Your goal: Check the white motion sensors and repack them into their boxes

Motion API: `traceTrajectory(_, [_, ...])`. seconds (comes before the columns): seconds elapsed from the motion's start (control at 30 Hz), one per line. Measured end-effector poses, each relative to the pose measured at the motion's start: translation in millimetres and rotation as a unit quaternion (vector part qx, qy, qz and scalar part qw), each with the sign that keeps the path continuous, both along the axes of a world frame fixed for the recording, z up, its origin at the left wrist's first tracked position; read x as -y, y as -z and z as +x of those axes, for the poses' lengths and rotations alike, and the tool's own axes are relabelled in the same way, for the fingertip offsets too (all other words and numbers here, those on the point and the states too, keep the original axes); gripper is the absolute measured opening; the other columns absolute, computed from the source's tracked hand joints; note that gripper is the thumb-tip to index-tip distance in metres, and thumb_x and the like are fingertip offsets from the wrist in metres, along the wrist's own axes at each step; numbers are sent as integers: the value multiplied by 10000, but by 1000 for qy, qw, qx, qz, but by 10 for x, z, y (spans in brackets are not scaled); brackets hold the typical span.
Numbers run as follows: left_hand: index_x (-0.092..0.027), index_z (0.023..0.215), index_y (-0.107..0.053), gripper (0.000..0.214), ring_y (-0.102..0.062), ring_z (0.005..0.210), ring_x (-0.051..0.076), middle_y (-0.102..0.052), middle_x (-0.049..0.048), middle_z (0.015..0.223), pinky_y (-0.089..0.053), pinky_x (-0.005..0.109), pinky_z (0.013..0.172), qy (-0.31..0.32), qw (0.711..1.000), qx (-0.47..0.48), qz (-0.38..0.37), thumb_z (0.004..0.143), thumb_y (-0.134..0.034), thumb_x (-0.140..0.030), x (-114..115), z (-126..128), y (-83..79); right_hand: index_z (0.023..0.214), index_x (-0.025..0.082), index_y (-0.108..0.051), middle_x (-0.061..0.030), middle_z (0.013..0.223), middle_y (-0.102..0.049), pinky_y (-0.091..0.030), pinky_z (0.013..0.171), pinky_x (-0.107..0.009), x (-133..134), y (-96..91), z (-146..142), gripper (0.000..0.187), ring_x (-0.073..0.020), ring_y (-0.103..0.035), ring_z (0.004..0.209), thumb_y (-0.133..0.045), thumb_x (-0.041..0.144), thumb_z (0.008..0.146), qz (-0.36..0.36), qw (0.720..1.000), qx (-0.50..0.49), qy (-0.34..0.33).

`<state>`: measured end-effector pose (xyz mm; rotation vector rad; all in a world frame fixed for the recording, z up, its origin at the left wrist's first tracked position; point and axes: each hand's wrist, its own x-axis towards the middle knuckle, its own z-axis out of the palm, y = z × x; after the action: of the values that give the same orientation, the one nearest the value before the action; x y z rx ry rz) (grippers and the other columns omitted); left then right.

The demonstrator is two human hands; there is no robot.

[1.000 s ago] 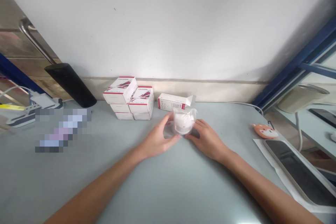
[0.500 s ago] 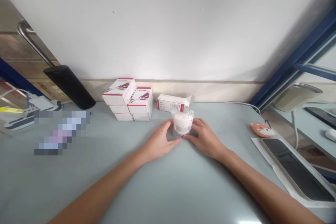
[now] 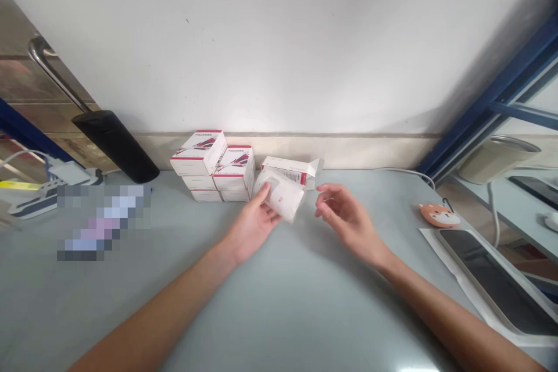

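Observation:
My left hand (image 3: 253, 222) is closed around a small white round part wrapped in clear plastic (image 3: 282, 197), holding it tilted above the grey table (image 3: 270, 302). My right hand (image 3: 346, 220) hovers just to the right of it, fingers apart and curled, holding nothing. Right behind the wrapped part lies an open white and red box (image 3: 291, 170) with its flap up. To the left of that box stands a stack of closed white and red boxes (image 3: 213, 165).
A black cylinder (image 3: 115, 144) leans at the back left by a power strip (image 3: 47, 189). At the right lie an orange animal-shaped item (image 3: 440, 215), a dark tablet on white wrapping (image 3: 492, 282) and a blue frame (image 3: 488, 110).
The wrapped part was standing on the table between both hands. My left hand has now lifted and tipped it leftward, and my right hand has let go and drawn away.

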<state>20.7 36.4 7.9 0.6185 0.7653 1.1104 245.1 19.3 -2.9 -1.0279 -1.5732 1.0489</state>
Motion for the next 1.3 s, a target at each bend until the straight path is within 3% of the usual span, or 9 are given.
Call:
traceTrajectory(0.07, [-236,1341,-675,436,-577,1399,248,-651,83,1476,-503,366,1144,47,999,4,-1,991,-655,-495,29,19,8,1249,280,-569,-33,1075,-651,-526,799,-338,14,22,-32,355,-176,-650,870,-643,518,996,-25,998,-12,-49])
traceTrajectory(0.17, [-218,1327,-682,433,-559,1415,259,-659,93,1461,-497,371,1150,74,997,6,-15,996,-642,-495,70,54,19,1107,239,-594,-15,907,-676,-521,775,-332,20,28,-66,296,-169,-649,797,-639,511,1000,-60,995,-35,-65])
traceTrajectory(0.27, [-222,1271,-695,375,-575,1392,256,-669,85,1443,-540,360,1094,40,998,17,-44,977,-679,-455,76,71,18,1032,223,-608,-3,789,-650,-515,750,-331,-6,17,-55,258,-174,-633,760,-601,480,1018,-66,997,-30,-37])
traceTrajectory(0.43, [-224,1288,-683,374,-574,1389,247,-659,85,1451,-567,333,1042,25,998,27,-44,964,-707,-410,52,59,12,1136,265,-580,-11,988,-600,-504,728,-319,-27,23,-17,156,-159,-617,803,-547,369,1025,6,997,-23,67])
traceTrajectory(0.67, [-182,1385,-633,467,-563,1409,294,-639,124,1478,-534,403,1118,43,999,4,-13,981,-681,-412,68,64,-9,1329,325,-500,-20,1115,-595,-548,734,-329,49,-34,-50,408,-164,-655,833,-666,424,969,-39,998,-27,-43])
traceTrajectory(0.8, [-188,1345,-664,431,-567,1409,299,-660,123,1453,-533,412,1128,31,999,-9,4,975,-688,-408,71,65,10,1320,305,-504,-13,993,-651,-550,732,-356,15,22,-37,318,-174,-663,763,-566,382,1017,-8,1000,2,4])
traceTrajectory(1.03, [-199,1357,-657,426,-579,1398,300,-648,111,1474,-518,424,1143,38,999,-14,31,985,-680,-407,67,48,51,1360,332,-476,-50,1212,-597,-559,762,-349,72,18,-14,338,-179,-660,883,-500,329,1023,32,999,29,24])
traceTrajectory(1.13, [-191,1370,-645,439,-593,1381,308,-653,120,1466,-517,439,1137,37,998,-26,52,982,-686,-393,72,61,43,1362,332,-474,-54,1195,-596,-547,668,-309,100,-22,-37,378,-177,-662,845,-577,379,1002,36,997,64,9])
traceTrajectory(1.3, [-190,1326,-674,412,-610,1361,311,-683,129,1422,-517,457,1134,30,997,-33,57,971,-700,-396,76,72,29,1287,319,-526,-39,1072,-647,-501,573,-296,42,27,-3,267,-171,-666,733,-455,304,1030,61,991,80,91])
